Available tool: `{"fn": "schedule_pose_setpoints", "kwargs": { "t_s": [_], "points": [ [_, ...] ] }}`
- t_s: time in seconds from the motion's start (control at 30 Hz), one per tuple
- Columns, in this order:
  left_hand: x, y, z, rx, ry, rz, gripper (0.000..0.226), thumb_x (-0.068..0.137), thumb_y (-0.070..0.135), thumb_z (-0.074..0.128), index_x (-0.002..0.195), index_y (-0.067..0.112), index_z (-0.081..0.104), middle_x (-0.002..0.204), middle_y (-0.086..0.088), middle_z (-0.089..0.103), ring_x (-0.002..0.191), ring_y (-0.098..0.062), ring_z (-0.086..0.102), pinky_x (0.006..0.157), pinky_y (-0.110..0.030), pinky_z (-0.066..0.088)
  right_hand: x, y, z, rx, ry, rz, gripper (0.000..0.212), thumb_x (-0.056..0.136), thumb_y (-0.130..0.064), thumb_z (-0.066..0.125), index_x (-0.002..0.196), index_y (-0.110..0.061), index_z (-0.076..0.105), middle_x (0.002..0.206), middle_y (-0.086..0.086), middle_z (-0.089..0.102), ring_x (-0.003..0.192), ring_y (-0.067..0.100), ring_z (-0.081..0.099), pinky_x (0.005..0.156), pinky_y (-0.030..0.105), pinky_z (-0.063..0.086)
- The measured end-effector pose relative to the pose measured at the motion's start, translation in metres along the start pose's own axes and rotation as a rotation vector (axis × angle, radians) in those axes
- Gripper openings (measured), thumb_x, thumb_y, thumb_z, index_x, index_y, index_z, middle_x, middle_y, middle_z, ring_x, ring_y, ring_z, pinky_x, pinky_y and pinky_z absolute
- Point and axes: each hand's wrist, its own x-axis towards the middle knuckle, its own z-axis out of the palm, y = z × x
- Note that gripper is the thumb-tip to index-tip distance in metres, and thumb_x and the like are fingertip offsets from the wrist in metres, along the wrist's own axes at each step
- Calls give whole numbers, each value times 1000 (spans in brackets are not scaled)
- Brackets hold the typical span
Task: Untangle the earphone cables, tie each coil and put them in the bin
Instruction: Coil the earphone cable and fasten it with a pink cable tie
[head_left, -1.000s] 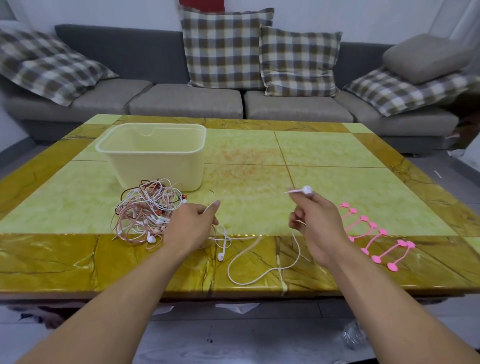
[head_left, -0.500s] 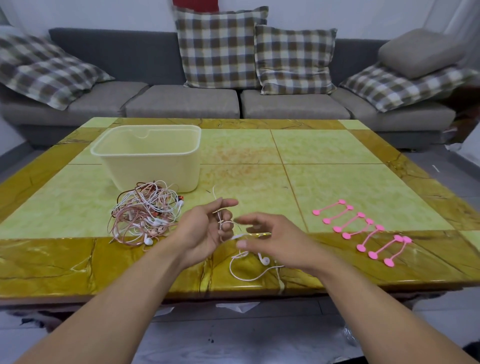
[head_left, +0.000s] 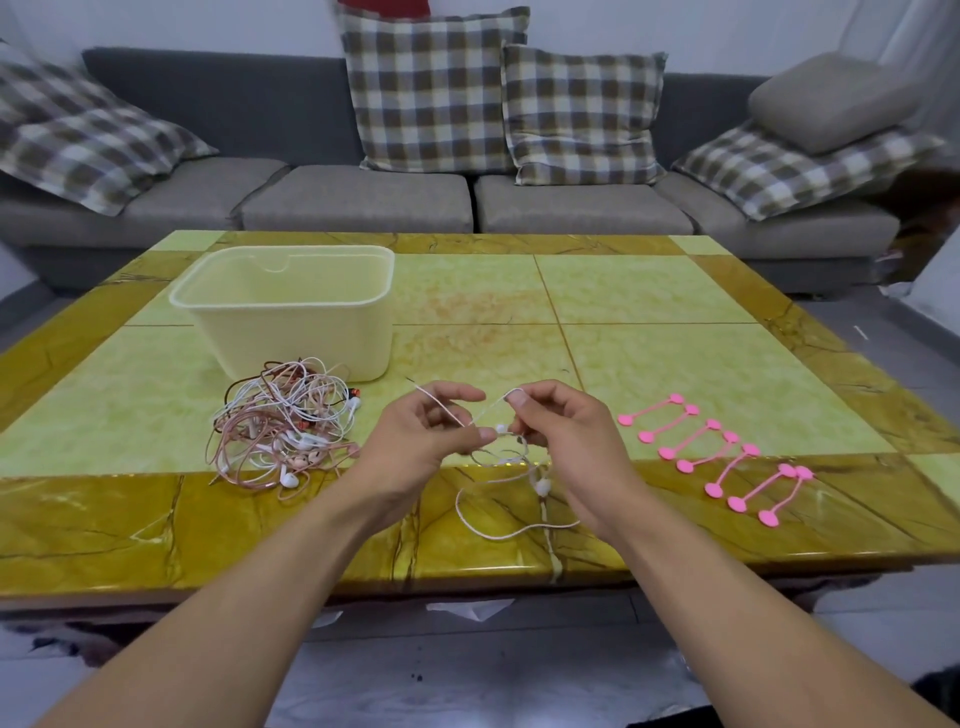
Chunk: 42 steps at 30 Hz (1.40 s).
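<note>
From my remote seat, the far left of the yellow-green marble-patterned table (head_left: 649, 364) held the cream plastic bin (head_left: 291, 312), standing upright with its mouth open to the camera. Just in front of it, touching or nearly touching its near wall, lay the tangled heap of earphone cables (head_left: 283, 426), white and rose-pink strands knotted together with several earbuds poking out along the near edge.

To the right of the heap, the left hand (head_left: 415, 441) was raised over the table edge with its fingers curled, pinching a thin white earphone cable (head_left: 498, 530) between thumb and fingertips; a short stretch of the wire stuck up past the index finger. Close beside it, almost knuckle to knuckle, the right hand (head_left: 566, 447) gripped the same cable, its thumb and forefinger closed on the strand near a small white earbud (head_left: 501, 428) that sat between the two hands. The rest of that cable hung down and looped onto the brown border of the table (a second earbud dangled below the right hand, though I could not make out exactly how the loops crossed, the wire being so fine).

Further right, well apart from the hands, a row of pink cable ties (head_left: 717, 452) lay flat on the tabletop, roughly parallel. Behind the table stood a grey sofa (head_left: 358, 202) with plaid cushions (head_left: 431, 88).
</note>
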Motion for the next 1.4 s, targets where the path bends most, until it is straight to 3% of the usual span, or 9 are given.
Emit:
{"fn": "schedule_pose_setpoints", "kwargs": {
  "t_s": [0.17,0.33,0.5,0.6,0.67,0.9,1.23,1.3,1.4],
  "points": [
    [4,-8,-4,111,187,92,15,84,6,78,97,11,71,75,-3,65,81,-21,63,84,-36,51,-2,-7,-2,126,-117,130,12,99,-19,64,95,-9,70,69,5,65,70,15,54,72,29,41],
    [0,-5,3,-61,73,-175,29,99,32,60,88,7,69,91,-9,72,91,-23,67,81,-36,55,-6,-11,1,95,-96,108,11,100,-17,61,94,-9,64,80,9,76,68,10,55,68,26,39],
    [-1,-1,3,-336,-62,-312,55,82,40,72,125,8,61,119,-15,68,100,-30,67,93,-44,57,-3,-12,0,291,-42,104,8,101,-12,58,99,-5,62,80,12,75,64,12,64,65,23,51],
    [-4,1,4,-249,-159,-337,49,82,39,70,122,11,66,98,-7,72,89,-23,70,85,-39,57,-1,-12,-3,333,-9,92,9,101,-13,59,100,-5,62,81,12,75,69,16,68,68,23,57],
    [-3,-2,6,-228,-113,-294,39,86,28,70,120,9,66,91,-6,73,80,-20,71,74,-33,58,1,-12,-6,324,14,83,10,101,-15,59,99,-6,62,83,12,75,70,18,68,69,25,57],
    [0,-5,4,-139,28,-170,30,92,11,70,121,15,64,96,-13,77,71,-17,69,56,-26,55,4,-8,-9,228,154,57,11,102,-19,60,97,-11,65,86,8,78,75,16,67,69,27,52],
    [3,-12,2,-67,-35,-197,19,92,2,67,110,4,71,79,-7,68,60,-16,57,58,-26,51,4,-10,-8,415,171,24,12,101,-14,59,95,-4,63,79,11,73,80,27,73,73,30,61],
    [4,-13,2,-58,-51,-201,16,95,9,65,106,3,73,72,-5,61,63,-17,55,66,-28,51,3,-11,-7,427,146,19,12,101,-13,58,96,-3,63,80,11,72,83,28,72,75,31,61],
    [2,-10,2,-56,-107,-197,32,87,29,71,93,-3,67,65,0,54,68,-20,57,78,-31,50,3,-12,-6,472,139,14,12,101,-12,58,97,-3,62,80,12,70,83,28,71,78,32,61]
  ]
}}
